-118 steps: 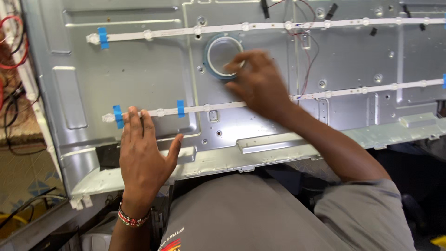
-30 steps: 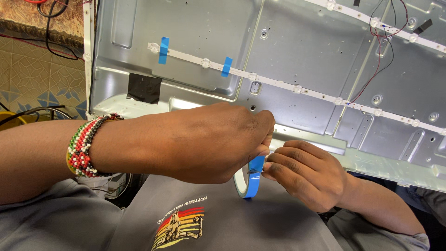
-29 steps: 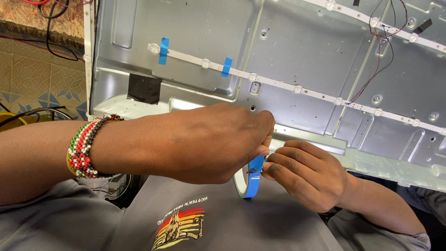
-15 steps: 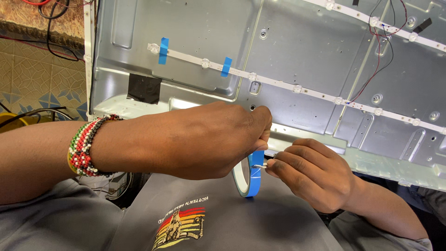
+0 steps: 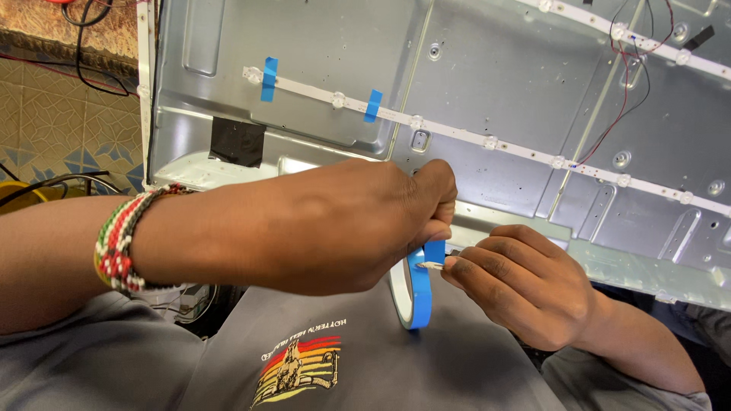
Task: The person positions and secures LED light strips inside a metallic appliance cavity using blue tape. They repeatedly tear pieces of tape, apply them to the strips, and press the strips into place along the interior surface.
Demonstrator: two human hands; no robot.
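While pinching: left hand (image 5: 335,228) grips blue tape roll (image 5: 417,293).
Right hand (image 5: 518,285): picks tape end (perhaps just lifted).
Change: roll lower than before.

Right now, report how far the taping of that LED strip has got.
Done: two blue tape pieces already hold the left end of the LED strip to the metal back panel. In hand: the left hand grips the blue tape roll while the right hand picks at its free end. Left: the strip's visible stretch further right shows no tape.
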